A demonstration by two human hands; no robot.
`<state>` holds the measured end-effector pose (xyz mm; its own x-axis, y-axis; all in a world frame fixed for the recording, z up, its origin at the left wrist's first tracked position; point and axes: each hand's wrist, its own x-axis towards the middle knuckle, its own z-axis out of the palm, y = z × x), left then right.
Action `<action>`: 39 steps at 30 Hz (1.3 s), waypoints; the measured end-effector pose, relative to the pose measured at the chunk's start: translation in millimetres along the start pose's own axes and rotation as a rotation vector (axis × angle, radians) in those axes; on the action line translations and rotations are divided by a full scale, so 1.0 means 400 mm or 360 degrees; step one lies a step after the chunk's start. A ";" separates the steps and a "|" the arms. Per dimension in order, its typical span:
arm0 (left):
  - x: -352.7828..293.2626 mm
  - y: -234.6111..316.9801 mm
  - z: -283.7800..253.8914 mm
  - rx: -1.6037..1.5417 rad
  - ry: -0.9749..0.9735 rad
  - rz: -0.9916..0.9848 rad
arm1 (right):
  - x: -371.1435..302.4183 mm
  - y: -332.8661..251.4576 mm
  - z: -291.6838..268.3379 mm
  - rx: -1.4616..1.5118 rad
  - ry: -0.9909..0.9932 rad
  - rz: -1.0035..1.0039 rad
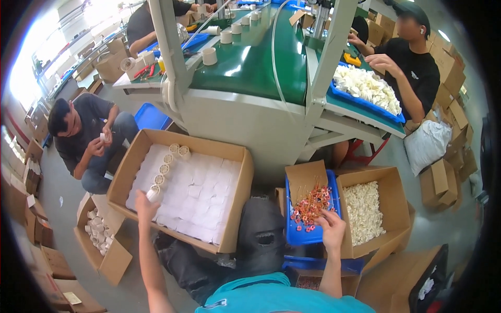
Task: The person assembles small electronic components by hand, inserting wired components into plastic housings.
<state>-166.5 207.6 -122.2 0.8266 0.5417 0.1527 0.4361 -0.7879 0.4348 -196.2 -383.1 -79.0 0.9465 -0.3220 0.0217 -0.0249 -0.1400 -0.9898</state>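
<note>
My left hand [146, 208] is closed around a white plastic cylinder [153, 193], over the left side of a large cardboard box [241, 201]. The cylinder sits at the near end of a row of similar round white parts [164, 169] with ribbed inner openings, standing on white paper sheets [201, 190]. On the right, my right hand [332, 228] is over a blue tray [302, 238], beside a tangled pile of small red-orange parts with thin wires [313, 206]. Its fingers are bent together; whatever they hold is too small to make out.
Right of the tray is a carton of small cream-white pieces [362, 211]. A carton of white cylinders [98, 229] stands at lower left. Ahead is a green conveyor [250, 73] carrying white cylinders. Co-workers sit at left and far right, near a blue tray of white parts [368, 87].
</note>
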 end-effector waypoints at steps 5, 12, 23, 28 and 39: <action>-0.234 0.350 -0.051 -0.1883 -0.0862 -0.0151 | -0.013 -0.045 0.171 0.0478 -0.0610 0.0225; -0.368 0.546 -0.152 -0.1479 -0.0523 0.1065 | -0.034 -0.149 0.295 0.0909 -0.1085 0.0506; -0.414 0.506 -0.140 -0.1338 -0.1457 0.0547 | -0.077 -0.135 0.291 0.0730 -0.1094 0.0372; -0.423 0.540 -0.184 -0.1105 -0.1213 0.0634 | -0.077 -0.124 0.286 0.0511 -0.1136 0.0084; -0.398 0.499 -0.133 -0.1143 -0.0460 0.0587 | -0.064 -0.145 0.290 0.0376 -0.1093 0.0060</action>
<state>-229.8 -20.3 -12.6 0.9720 0.1145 0.2050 -0.1289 -0.4695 0.8735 -181.6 -258.3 -38.5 0.9368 0.3487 -0.0291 -0.0645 0.0904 -0.9938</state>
